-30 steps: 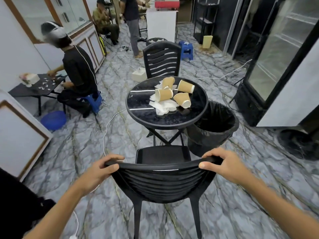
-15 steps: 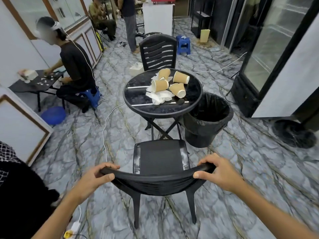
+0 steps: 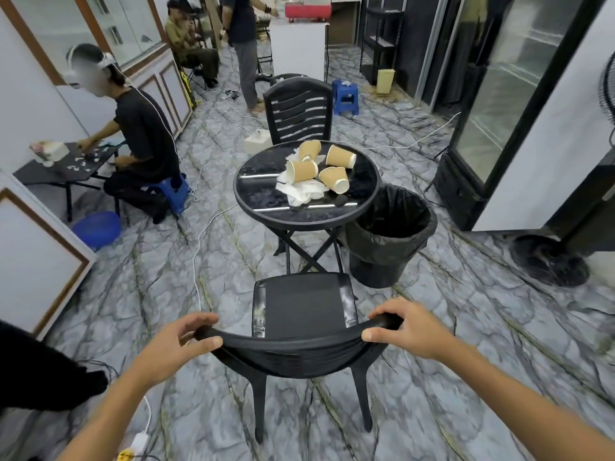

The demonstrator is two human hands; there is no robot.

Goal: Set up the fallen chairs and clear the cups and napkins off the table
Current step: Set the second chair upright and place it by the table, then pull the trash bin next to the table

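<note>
Both hands (image 3: 176, 341) (image 3: 407, 329) clamped around chair's top rail (image 3: 293, 344)

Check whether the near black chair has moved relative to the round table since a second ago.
Cannot tell. The near chair, gripped by the left hand and right hand, stands short of the round table; the camera rose and tilted, so any shift could be apparent.

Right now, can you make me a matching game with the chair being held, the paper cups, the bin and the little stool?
Things:
1. black plastic chair gripped by the left hand and right hand
2. brown paper cups
3. black-lined round bin
4. small blue plastic stool

Places or states:
A. far back, behind the other chair
B. upright, nearest the camera
C. tipped over on white napkins
D. on the floor right of the table

Pairs: 1-B, 2-C, 3-D, 4-A
</note>
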